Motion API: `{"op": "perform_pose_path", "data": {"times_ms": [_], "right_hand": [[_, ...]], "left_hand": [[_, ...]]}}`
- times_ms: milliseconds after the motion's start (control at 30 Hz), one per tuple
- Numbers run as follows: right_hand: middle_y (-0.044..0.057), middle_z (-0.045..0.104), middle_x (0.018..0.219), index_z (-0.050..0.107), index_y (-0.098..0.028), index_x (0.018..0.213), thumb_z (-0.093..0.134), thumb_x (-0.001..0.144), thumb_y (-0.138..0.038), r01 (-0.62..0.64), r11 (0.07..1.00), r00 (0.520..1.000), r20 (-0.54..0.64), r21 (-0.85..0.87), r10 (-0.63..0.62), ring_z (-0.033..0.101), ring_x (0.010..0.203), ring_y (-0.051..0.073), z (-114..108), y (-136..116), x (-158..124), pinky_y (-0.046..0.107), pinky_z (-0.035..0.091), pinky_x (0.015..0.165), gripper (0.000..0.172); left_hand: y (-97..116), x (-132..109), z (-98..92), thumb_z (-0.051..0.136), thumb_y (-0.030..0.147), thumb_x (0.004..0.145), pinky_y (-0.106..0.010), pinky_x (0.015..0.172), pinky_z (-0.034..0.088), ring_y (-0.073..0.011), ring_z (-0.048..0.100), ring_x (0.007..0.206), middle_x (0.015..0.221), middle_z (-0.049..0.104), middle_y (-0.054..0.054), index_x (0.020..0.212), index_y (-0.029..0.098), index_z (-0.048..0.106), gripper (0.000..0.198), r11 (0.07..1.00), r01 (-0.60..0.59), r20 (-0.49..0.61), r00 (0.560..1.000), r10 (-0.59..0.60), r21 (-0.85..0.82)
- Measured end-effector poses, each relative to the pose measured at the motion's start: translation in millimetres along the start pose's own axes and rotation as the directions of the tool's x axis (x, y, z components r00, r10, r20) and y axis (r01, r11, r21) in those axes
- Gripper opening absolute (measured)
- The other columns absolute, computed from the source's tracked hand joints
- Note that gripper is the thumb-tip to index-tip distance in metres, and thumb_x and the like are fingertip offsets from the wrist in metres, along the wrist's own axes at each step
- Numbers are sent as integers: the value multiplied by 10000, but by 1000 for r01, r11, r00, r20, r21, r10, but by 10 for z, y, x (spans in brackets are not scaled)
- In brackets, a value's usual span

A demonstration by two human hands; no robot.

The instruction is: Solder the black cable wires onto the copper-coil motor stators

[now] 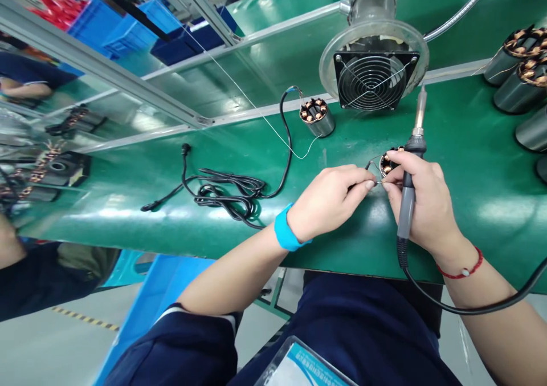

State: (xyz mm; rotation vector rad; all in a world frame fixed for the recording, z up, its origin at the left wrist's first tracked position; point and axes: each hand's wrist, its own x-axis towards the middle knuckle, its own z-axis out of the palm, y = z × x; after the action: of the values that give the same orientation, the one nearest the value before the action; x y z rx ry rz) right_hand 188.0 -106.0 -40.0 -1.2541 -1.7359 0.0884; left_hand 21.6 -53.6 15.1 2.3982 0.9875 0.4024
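Observation:
My right hand [429,209] is closed around a soldering iron [408,203], its tip pointing up and away from me. The thumb and forefinger of that hand also meet at a fine wire. My left hand [329,200], with a blue band at the wrist, pinches a thin dark wire [368,165] close to the right fingertips. Right behind the fingers is a motor stator [385,165] with copper windings, partly hidden by my right hand. Farther back stands another stator [317,118] with a black cable joined at its top.
A coiled black power cable [233,192] lies on the green bench [141,158]. Solder wire [260,115] hangs down to the bench. A fume extractor fan [371,81] stands behind my hands. Several stators [519,92] are at the right. Another person's arm [8,243] is at left.

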Motion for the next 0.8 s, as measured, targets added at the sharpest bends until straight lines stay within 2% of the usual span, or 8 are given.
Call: {"op": "perform_pose_path", "data": {"times_ms": [100, 200, 300, 433, 533, 633, 700, 800], "right_hand": [[-18, 706, 853, 456, -270, 1297, 539, 900, -190, -5, 1000, 1000, -6, -10, 5, 649, 787, 172, -9, -6, 2, 344, 436, 766, 414], [-15, 710, 863, 455, -273, 1303, 541, 889, -171, -1, 1000, 1000, -14, -9, 1, 651, 811, 179, -17, -11, 2, 347, 444, 779, 435], [-16, 711, 866, 447, -272, 1316, 543, 889, -177, 13, 1000, 1000, 1, -2, -13, 650, 824, 178, -23, -5, 0, 348, 450, 795, 449], [-19, 710, 875, 452, -263, 1312, 555, 886, -181, -1, 1000, 1000, -5, 16, 1, 647, 863, 172, -25, 3, -6, 332, 463, 808, 446], [-24, 705, 866, 455, -259, 1302, 578, 877, -172, -8, 1000, 1000, -7, 17, 8, 640, 868, 172, -25, -1, -6, 327, 465, 808, 451], [-27, 697, 839, 464, -266, 1288, 578, 880, -172, -12, 1000, 1000, 10, 14, 12, 634, 839, 178, -26, -8, -3, 335, 463, 793, 434], [-22, 694, 832, 472, -269, 1280, 567, 888, -182, -22, 1000, 1000, 9, 16, 22, 632, 836, 187, -25, -9, -4, 342, 460, 783, 413], [-17, 693, 840, 472, -270, 1286, 551, 900, -203, -37, 999, 999, 9, 26, 37, 631, 847, 193, -18, -6, -10, 349, 458, 791, 400]], "left_hand": [[-26, 85, -66, 483, 203, 911, -238, 669, 477, -125, 624, 694, 737, 685, -5, 800, 149, 673, 227, 970, 141, 135, 984, -115, -198], [-88, 124, -48, 503, 204, 883, -237, 672, 489, -117, 618, 692, 751, 678, -10, 786, 140, 650, 187, 901, 194, 203, 972, -122, -388], [-130, 103, 9, 540, 226, 860, -224, 632, 454, -98, 548, 644, 702, 616, 6, 758, 140, 608, 149, 863, 177, 157, 981, -116, -472], [-135, 46, 103, 556, 241, 861, -224, 642, 421, -99, 498, 655, 702, 582, 13, 743, 152, 568, 149, 894, 67, 4, 997, -72, -442], [-131, 8, 185, 530, 215, 880, -232, 658, 426, -108, 501, 678, 740, 587, -3, 746, 159, 557, 147, 942, -49, -131, 991, 5, -332], [-148, -13, 286, 498, 201, 913, -240, 636, 418, -117, 488, 665, 713, 554, -7, 769, 162, 566, 164, 979, -174, -276, 951, 140, -103], [-174, -12, 360, 472, 183, 931, -248, 629, 410, -126, 475, 661, 686, 533, -10, 789, 160, 579, 179, 962, -255, -362, 892, 272, 95], [-219, 3, 447, 455, 131, 934, -260, 603, 375, -137, 430, 637, 658, 519, -15, 813, 153, 597, 188, 868, -312, -431, 770, 470, 387]]}}
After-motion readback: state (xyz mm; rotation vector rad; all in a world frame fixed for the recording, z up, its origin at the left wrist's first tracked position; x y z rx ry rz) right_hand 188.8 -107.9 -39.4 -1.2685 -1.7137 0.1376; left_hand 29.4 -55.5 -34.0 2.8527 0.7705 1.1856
